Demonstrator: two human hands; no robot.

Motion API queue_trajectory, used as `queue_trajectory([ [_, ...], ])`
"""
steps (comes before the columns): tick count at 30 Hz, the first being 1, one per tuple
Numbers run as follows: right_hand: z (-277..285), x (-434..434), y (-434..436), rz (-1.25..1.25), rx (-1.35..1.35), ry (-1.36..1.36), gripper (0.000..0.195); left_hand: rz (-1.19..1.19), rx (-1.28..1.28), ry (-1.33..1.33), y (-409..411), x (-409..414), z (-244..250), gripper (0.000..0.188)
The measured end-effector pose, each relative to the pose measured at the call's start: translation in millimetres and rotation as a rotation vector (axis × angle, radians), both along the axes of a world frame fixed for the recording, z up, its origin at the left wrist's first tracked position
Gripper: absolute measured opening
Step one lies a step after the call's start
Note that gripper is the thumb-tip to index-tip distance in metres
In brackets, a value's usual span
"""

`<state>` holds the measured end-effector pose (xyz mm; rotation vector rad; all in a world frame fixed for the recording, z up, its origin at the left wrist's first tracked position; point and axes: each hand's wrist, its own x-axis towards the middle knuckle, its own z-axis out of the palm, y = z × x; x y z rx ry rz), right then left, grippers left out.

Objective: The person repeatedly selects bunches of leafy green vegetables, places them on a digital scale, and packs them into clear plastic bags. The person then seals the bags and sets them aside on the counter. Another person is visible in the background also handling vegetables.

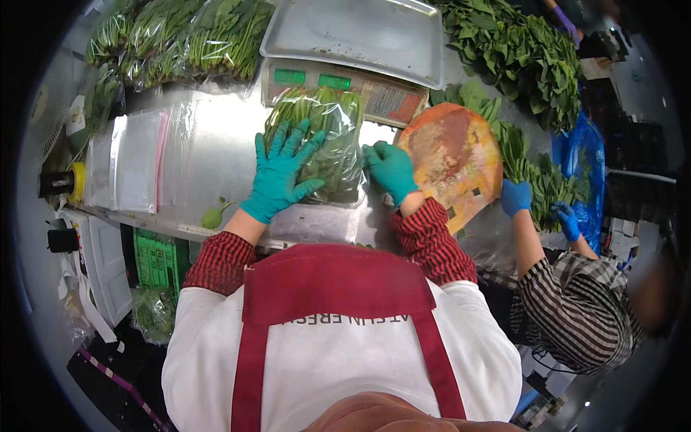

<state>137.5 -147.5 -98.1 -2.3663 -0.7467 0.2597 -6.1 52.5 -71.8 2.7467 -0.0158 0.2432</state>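
Observation:
A clear plastic bag of leafy greens (337,156) lies on the metal table in front of me, its stems towards the digital scale (345,89). My left hand (286,167), in a teal glove, rests spread over the bag's left side, fingers apart. Beside the bag's right edge is my right hand (393,168), also gloved in teal, with its fingers curled in; whether it pinches the plastic cannot be told. The scale's metal tray (353,38) lies beyond its lit display. A worn, stained orange round board (456,156) is right of my right hand.
Bagged greens (216,38) are piled at the back left. Flat plastic bags (135,162) lie stacked at left, near a loose leaf (213,217). Loose greens (518,59) heap at the back right. At right, a co-worker's blue-gloved hands (516,198) are at more greens. A green crate (156,259) stands below left.

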Motion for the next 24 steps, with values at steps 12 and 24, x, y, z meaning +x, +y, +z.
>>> queue_trajectory([
  [12, 69.4, -17.3, 36.9, 0.776, 0.110, -0.404, 0.075, 0.431, -1.705, -0.390, 61.8, -27.7, -11.4, 0.055],
  [24, 52.4, -40.6, -6.3, 0.136, 0.257, -0.025, 0.043, 0.441, -2.215, -0.412, 64.0, -31.2, 6.0, 0.058],
])
